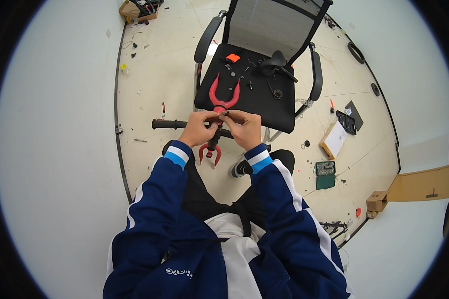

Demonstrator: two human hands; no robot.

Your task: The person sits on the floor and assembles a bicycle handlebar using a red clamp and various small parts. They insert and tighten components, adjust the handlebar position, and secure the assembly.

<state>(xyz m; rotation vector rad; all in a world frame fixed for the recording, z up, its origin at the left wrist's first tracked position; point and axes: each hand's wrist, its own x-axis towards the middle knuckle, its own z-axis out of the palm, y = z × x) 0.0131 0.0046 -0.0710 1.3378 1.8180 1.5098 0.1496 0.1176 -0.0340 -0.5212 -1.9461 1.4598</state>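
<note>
Bringing both hands together in front of you, you work at the neck of the red fork (217, 94), whose two prongs point away from you over the front of the black chair (262, 110). Your right hand (245, 130) pinches a small dark piece (225, 113) between thumb and finger, right by that neck. Your left hand (198, 130) has its fingertips at the same spot, but you can't tell if they pinch anything. A black bar (168, 124) runs crossways below your hands, and a second red fork (218, 155) points back toward your legs.

The seat is busy: an orange thing (233, 58), a black bike saddle (270, 66), a dark ring (278, 93) and lots of tiny bits lie past the prongs. Armrests (207, 41) stand up on both sides. On the floor to your right are a black tool case (346, 122), a white-topped box (335, 138) and an open green case (326, 181).
</note>
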